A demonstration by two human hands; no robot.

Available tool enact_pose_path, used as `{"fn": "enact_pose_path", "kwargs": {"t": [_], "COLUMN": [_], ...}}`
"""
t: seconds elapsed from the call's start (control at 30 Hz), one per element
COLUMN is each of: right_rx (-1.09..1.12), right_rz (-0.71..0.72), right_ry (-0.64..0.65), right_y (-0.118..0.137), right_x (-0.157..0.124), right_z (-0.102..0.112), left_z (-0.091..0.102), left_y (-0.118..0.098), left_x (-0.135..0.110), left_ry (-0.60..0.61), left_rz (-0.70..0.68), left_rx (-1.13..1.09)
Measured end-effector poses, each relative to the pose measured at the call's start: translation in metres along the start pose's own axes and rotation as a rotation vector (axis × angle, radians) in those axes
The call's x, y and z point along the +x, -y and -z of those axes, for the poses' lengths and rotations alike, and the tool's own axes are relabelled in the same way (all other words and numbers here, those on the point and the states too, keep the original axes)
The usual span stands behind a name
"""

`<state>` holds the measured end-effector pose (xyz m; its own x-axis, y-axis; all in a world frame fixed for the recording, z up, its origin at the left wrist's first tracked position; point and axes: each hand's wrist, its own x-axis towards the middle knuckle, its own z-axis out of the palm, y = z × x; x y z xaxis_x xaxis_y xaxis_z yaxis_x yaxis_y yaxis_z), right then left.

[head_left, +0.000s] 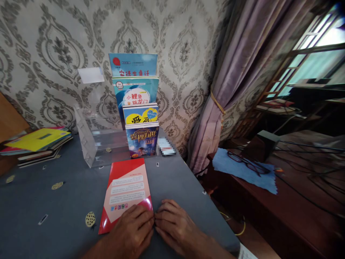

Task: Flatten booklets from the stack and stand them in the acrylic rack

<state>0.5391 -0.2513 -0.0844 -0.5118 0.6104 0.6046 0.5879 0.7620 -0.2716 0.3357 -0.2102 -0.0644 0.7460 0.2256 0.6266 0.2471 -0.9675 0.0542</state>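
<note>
A red and pink book (126, 189) lies flat on the grey-blue tablecloth (64, 201), its cover text upside down to me. My left hand (132, 230) rests palm down on the book's near right corner, fingers bent and pressed together. My right hand (175, 226) lies just beside it on the cloth, its fingertips meeting the book's right edge and my left fingers. Behind the book a clear acrylic rack (88, 140) holds several upright books (140, 108) in stepped rows.
A stack of flat books topped by a yellow one (37, 142) sits at the far left. To the right, past the table edge, stands a dark wooden desk (296, 201) with a blue cloth (242, 171), glasses (246, 162) and cables. Purple curtain (231, 90) hangs behind.
</note>
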Motion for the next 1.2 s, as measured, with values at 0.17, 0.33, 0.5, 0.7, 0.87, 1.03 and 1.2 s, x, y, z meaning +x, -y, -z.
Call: {"fn": "enact_pose_path", "kwargs": {"t": [0.17,0.33,0.5,0.7,0.87,1.03,1.2], "right_rx": [0.069,0.129,0.159,0.064,0.048,-0.033,-0.108], "right_rz": [-0.062,-0.162,-0.169,-0.162,-0.17,-0.251,-0.302], "right_ry": [0.044,0.007,0.044,0.177,0.196,0.284,0.296], "right_y": [0.001,0.001,-0.004,-0.024,-0.05,-0.083,-0.101], "right_x": [0.002,0.006,0.017,0.037,0.06,0.09,0.106], "right_z": [0.004,0.007,0.009,-0.003,-0.021,-0.034,-0.042], "left_z": [0.001,0.002,0.006,0.005,0.004,0.004,0.005], "left_y": [0.0,-0.001,-0.001,-0.002,-0.003,-0.002,-0.001], "left_x": [-0.001,-0.002,-0.002,-0.003,-0.003,-0.003,-0.005], "left_ry": [0.056,0.08,0.124,0.116,0.118,0.164,0.194], "left_rz": [0.028,0.026,0.043,0.048,0.048,0.063,0.075], "left_rx": [-0.014,0.005,0.012,0.023,0.013,0.006,0.005]}}
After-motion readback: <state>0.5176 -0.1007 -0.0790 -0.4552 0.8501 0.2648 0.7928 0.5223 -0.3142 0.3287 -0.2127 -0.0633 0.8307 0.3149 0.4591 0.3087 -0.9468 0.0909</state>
